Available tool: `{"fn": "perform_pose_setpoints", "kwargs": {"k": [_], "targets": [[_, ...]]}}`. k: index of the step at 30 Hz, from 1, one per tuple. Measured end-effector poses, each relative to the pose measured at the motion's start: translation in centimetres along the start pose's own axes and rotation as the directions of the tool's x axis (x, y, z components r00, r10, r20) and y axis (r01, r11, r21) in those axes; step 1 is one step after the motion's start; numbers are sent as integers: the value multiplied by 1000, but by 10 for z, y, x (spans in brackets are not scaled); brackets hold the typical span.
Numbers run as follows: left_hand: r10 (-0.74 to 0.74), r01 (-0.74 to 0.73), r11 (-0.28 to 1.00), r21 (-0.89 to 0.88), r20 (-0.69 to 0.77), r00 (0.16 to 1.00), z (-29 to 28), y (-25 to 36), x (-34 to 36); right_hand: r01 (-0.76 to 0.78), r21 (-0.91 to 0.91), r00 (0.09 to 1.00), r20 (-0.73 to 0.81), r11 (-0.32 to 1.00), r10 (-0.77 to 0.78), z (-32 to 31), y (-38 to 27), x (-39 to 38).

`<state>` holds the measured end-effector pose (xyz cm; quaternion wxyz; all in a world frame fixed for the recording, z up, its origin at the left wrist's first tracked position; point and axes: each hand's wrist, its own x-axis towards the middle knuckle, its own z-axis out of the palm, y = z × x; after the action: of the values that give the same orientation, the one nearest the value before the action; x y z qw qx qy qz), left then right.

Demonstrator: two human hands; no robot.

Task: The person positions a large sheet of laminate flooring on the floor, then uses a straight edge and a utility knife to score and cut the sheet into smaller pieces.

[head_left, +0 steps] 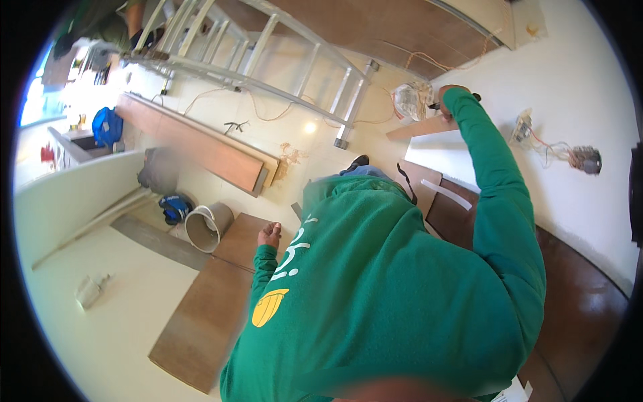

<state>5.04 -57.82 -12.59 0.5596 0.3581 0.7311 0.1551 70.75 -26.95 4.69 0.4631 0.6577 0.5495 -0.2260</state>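
Observation:
My right hand (453, 102) is stretched out to the white wall, fingers closed around a black hand tool (476, 97). Dark parts of the tool stick out on both sides of the fist; its kind I cannot make out. Just below the hand, a thin brown board (423, 127) lies along the wall. A clear plastic bag (412, 102) is beside the fist. My left hand (270, 234) hangs low by my side with its fingers curled in, and no object shows in it. Brown tiles (244, 240) lie on the floor near it.
An aluminium ladder (295, 94) stands ahead, with a person (114, 30) beyond it. Long brown boards (194, 144) lie left of centre. A bucket (206, 226), a blue bag (107, 127) and a clear container (88, 293) are leftward. Loose wires (546, 151) hang from the right wall.

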Motion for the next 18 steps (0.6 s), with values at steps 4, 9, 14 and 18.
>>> {"fn": "perform_pose_setpoints", "kwargs": {"k": [4,9,14,18], "targets": [[-76,69,992,-102,-56,996,31,-42,-39,-5,-198,999,-52,980,-5,-31,-7,17],[-278,252,953,-171,-157,948,47,-105,-88,0,-284,947,-308,959,-91,-66,-8,66],[-399,425,904,-48,-453,797,28,-152,-172,-39,-530,909,-371,847,-190,-90,-29,158],[-410,343,911,-229,-599,688,85,-100,-199,-57,-411,850,-498,910,-172,-110,-8,231]]}}
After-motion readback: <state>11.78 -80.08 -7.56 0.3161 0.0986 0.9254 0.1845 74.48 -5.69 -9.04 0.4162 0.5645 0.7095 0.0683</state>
